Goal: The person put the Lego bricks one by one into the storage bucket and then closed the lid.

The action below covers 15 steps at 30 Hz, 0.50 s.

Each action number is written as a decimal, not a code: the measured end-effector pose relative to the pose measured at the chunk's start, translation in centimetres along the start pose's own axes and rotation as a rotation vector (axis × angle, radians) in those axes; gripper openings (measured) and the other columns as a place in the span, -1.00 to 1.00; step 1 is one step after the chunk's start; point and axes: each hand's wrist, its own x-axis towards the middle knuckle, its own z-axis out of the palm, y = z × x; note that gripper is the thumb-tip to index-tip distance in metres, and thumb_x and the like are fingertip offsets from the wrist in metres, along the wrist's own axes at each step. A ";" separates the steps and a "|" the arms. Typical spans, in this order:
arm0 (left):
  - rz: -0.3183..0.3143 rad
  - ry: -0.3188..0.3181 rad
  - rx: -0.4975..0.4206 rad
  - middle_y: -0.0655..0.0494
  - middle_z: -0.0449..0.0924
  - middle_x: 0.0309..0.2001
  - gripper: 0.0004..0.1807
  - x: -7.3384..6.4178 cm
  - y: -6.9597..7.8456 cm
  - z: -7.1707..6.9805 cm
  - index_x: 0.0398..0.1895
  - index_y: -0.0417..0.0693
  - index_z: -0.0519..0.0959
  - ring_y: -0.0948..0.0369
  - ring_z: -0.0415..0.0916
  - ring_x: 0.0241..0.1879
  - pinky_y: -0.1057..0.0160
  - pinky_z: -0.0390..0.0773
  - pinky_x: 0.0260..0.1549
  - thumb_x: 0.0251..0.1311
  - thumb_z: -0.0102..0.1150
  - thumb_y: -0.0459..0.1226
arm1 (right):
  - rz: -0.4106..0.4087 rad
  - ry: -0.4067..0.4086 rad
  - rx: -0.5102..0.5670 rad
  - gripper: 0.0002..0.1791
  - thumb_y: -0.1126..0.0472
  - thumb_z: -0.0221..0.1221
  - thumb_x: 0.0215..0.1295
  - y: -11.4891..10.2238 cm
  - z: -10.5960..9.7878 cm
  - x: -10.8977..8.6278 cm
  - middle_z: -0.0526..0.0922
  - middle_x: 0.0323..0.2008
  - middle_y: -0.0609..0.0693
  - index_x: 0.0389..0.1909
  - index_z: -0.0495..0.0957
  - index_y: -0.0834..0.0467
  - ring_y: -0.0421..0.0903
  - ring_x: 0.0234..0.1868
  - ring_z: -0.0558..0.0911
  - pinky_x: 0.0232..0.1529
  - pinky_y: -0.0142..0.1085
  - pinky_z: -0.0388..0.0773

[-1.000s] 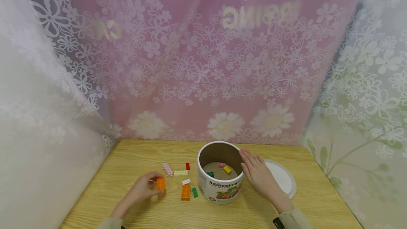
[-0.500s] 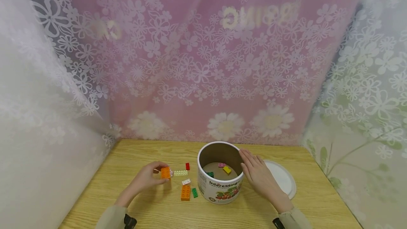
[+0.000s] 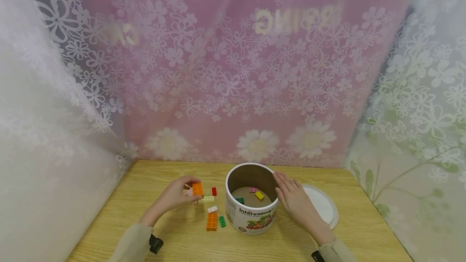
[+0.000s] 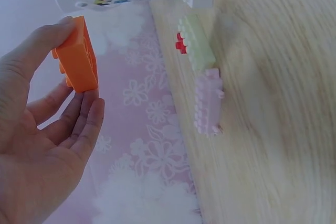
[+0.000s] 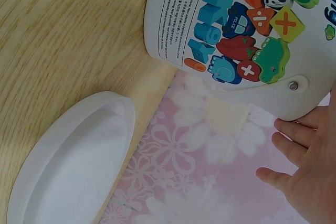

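My left hand (image 3: 174,195) pinches an orange building brick (image 3: 198,189) between thumb and fingertips, raised off the table. In the left wrist view that brick (image 4: 79,59) is tilted, with its studs facing the palm. Close below are a pink brick (image 4: 209,103) and a pale yellow-green brick (image 4: 198,44). My right hand (image 3: 296,205) rests with extended fingers against the right side of a white printed bucket (image 3: 251,217). Inside the bucket lie a pink brick (image 3: 253,189), a yellow brick (image 3: 259,195) and a dark green brick (image 3: 240,200).
Left of the bucket on the wooden table lie a red brick (image 3: 214,191), a white brick (image 3: 212,209), another orange brick (image 3: 212,222) and a green brick (image 3: 222,221). The white lid (image 3: 324,207) lies to the bucket's right. Flowered curtains (image 3: 233,92) surround the table.
The orange brick in my left hand has moved away from me and to the right, from left of the loose bricks to above them. My right hand has stayed on the bucket.
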 end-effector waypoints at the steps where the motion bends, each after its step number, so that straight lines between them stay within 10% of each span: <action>1: 0.007 -0.004 -0.001 0.11 0.64 -0.04 -0.44 0.2 0.2 0.0 0.17 -0.14 0.60 0.10 0.58 -0.05 -0.12 0.61 0.03 0.14 0.49 -0.10 | 0.000 0.001 0.001 -0.43 0.03 -0.12 0.65 0.0 0.0 0.0 0.30 0.50 0.12 0.53 0.23 0.19 0.13 0.48 0.31 0.46 0.19 0.17; 15: 0.082 0.003 0.018 0.10 0.65 0.00 -0.44 2.3 2.6 0.3 0.18 -0.13 0.61 0.01 0.59 -0.02 -0.07 0.62 0.05 0.17 0.47 -0.07 | -0.004 0.008 -0.015 -0.42 0.07 -0.04 0.61 -0.1 -0.1 0.0 0.31 0.49 0.13 0.53 0.24 0.19 0.12 0.48 0.32 0.45 0.20 0.20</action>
